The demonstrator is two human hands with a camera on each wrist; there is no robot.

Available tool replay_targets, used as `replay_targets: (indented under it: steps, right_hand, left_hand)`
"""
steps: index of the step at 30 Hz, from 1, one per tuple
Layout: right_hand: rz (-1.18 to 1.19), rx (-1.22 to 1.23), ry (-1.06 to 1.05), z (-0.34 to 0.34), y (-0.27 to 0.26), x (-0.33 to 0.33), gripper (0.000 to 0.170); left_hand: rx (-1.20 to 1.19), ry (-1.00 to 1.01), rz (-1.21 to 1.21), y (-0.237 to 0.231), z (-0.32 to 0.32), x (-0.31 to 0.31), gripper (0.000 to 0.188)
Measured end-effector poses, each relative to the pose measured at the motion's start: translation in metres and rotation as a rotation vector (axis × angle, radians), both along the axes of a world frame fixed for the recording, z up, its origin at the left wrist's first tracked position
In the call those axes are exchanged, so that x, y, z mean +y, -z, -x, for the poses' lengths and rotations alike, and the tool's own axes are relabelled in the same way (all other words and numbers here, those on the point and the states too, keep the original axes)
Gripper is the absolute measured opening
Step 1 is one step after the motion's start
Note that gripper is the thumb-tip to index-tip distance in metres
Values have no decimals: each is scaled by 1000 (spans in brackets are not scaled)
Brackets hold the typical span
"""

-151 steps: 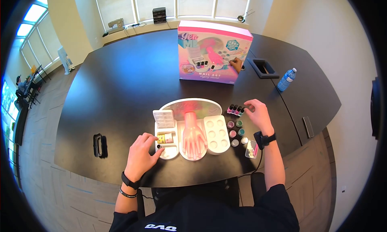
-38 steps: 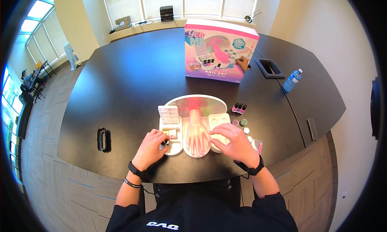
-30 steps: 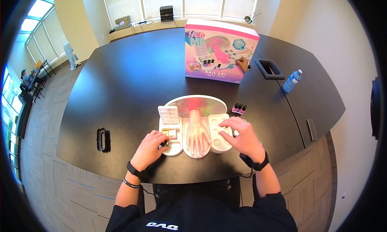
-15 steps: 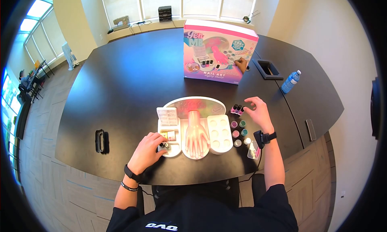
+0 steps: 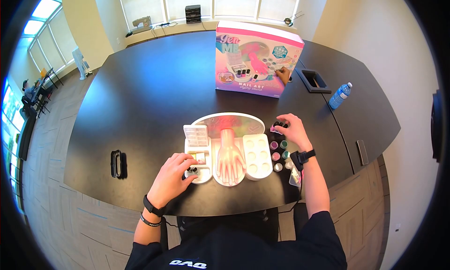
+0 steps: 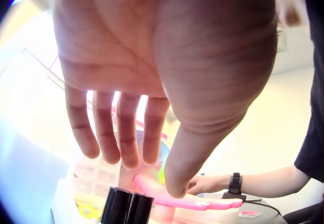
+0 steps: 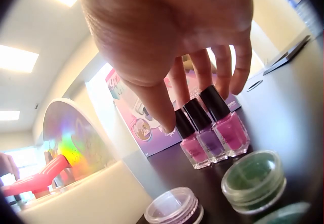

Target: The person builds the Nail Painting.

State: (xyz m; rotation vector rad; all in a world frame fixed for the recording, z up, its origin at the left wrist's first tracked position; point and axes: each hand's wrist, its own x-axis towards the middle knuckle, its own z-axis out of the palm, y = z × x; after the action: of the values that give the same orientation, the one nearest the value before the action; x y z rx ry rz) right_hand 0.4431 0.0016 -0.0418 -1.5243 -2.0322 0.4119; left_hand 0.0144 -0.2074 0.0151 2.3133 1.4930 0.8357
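Observation:
My left hand point(image 5: 169, 176) stays over the left tray of the white nail-art station point(image 5: 263, 171), fingers loosely extended. Just below its fingertips, two black-capped nail polish bottles point(image 6: 116, 206) stand side by side in that tray. Above the small bottles at the right, my right hand point(image 5: 294, 131) reaches down. In the right wrist view three nail polish bottles point(image 7: 211, 142), pink and purple, stand upright in a row on the table; my thumb point(image 7: 161, 110) comes beside the leftmost cap and my fingers extend behind the caps. The pink model hand point(image 5: 228, 160) lies at the station's middle.
Several round glitter pots point(image 7: 254, 181) stand right of the six-well palette point(image 5: 257, 156), near a small clear box point(image 5: 295, 177). Farther off are the product box point(image 5: 255, 59), a water bottle point(image 5: 340, 95) and a phone point(image 5: 362, 152). A black frame-like object point(image 5: 116, 163) lies at left.
Five seconds ago the right row had several bottles; now three stand there and two in the left tray. My left hand has let go of a bottle. My right hand has moved back to the row.

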Motion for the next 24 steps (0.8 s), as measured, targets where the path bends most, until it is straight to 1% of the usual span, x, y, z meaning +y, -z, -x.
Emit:
replay_targets:
  steps: [2,4,5,7,10,16,19,24]
  right_hand:
    - [-21,9,-24,2,2,2,37]
    - [-37,-21,-36,4,5,5,30]
    - [-38,-21,-36,5,5,5,30]
    - [-14,-3,-33,7,3,5,24]
    - [-29,-10,-36,8,2,3,20]
    - [-125,-16,-39,12,-16,-11,18]
    - [-176,-11,-45,14,-26,-19,19]
    - [-273,19,-88,33,-58,-46,22]
  left_hand:
    - [-1,2,-13,0,-1,1,40]
    - [-22,3,-31,0,-3,2,40]
    - [-22,3,-31,0,-4,2,40]
    - [-30,3,-36,-1,-5,2,38]
    - [-34,-4,-39,-3,-6,3,37]
    - [-42,-1,-63,-5,-10,7,34]
    - [-45,1,-85,-7,-12,10,32]
    - [-54,-5,-101,-19,-21,13,30]
